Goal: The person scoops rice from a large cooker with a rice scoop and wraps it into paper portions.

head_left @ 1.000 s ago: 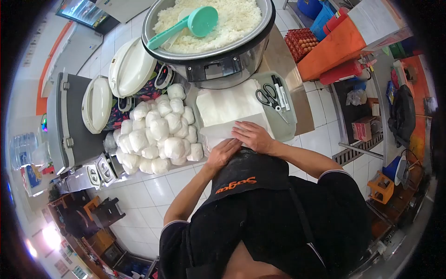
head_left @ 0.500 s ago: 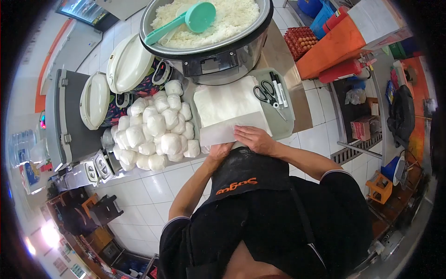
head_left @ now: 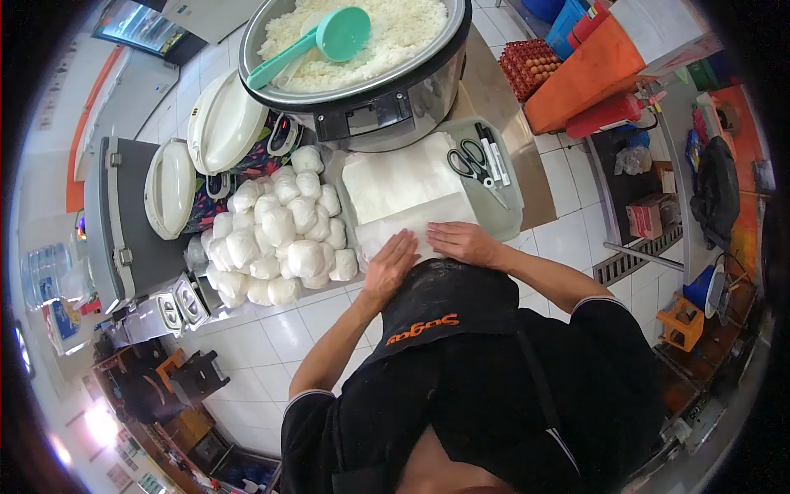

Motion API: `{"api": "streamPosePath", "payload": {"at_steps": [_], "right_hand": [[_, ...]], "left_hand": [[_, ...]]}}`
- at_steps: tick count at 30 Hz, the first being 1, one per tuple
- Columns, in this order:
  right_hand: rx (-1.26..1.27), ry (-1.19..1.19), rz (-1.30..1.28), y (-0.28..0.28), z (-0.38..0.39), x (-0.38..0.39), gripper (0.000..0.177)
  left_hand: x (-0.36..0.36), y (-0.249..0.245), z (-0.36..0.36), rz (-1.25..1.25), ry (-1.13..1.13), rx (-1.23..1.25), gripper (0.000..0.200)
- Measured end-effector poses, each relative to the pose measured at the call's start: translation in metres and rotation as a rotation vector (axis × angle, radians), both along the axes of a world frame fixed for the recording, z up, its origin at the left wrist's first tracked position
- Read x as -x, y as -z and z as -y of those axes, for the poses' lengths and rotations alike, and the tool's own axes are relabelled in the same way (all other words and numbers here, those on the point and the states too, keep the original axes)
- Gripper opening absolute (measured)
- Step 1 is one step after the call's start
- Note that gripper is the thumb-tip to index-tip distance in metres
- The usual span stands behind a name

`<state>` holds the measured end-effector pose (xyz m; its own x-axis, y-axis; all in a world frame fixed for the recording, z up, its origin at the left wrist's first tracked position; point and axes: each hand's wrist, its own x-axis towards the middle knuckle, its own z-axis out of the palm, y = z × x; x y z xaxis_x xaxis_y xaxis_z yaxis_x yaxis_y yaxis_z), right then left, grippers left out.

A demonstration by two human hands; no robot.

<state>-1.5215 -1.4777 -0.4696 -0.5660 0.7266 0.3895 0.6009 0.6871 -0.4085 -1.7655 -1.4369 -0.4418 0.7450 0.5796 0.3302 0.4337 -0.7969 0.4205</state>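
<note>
From afar I'd smooth the paper (head_left: pixel 413 221) evenly along the near edge of the tray (head_left: pixel 496 217), left hand (head_left: pixel 392 266) and right hand (head_left: pixel 464 243) straight-fingered, apparently gripping nothing (thumbs unclear).

2 hands (head_left: pixel 391 267), 1 green ladle (head_left: pixel 344 34), 1 cooker (head_left: pixel 424 107), 2 white lids (head_left: pixel 226 119), 1 scissors (head_left: pixel 486 180)

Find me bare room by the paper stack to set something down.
Two spots: the narrow brown strip right of the tray, and the tray's near right corner, bordered by scissors and paper stack. Crowded: the left, with white bundles; the far side, with the rice cooker; the near edge, under your left hand and right hand.
</note>
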Motion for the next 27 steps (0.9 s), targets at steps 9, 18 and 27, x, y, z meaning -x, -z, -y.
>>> {"api": "streamPosePath", "payload": {"at_steps": [9,18,27], "right_hand": [[0.093,0.113,0.021,0.022,-0.002,-0.025,0.021],[0.648,0.615,0.070,0.002,-0.061,0.014,0.026],[0.736,0.137,0.207,-0.005,-0.112,0.000,0.030]], "left_hand": [[0.049,0.044,-0.016,-0.073,-0.017,0.057,0.022],[-0.003,0.012,-0.063,-0.433,-0.501,0.610,0.016],[-0.019,0.011,-0.110,-0.673,-0.295,0.423,0.032]]}}
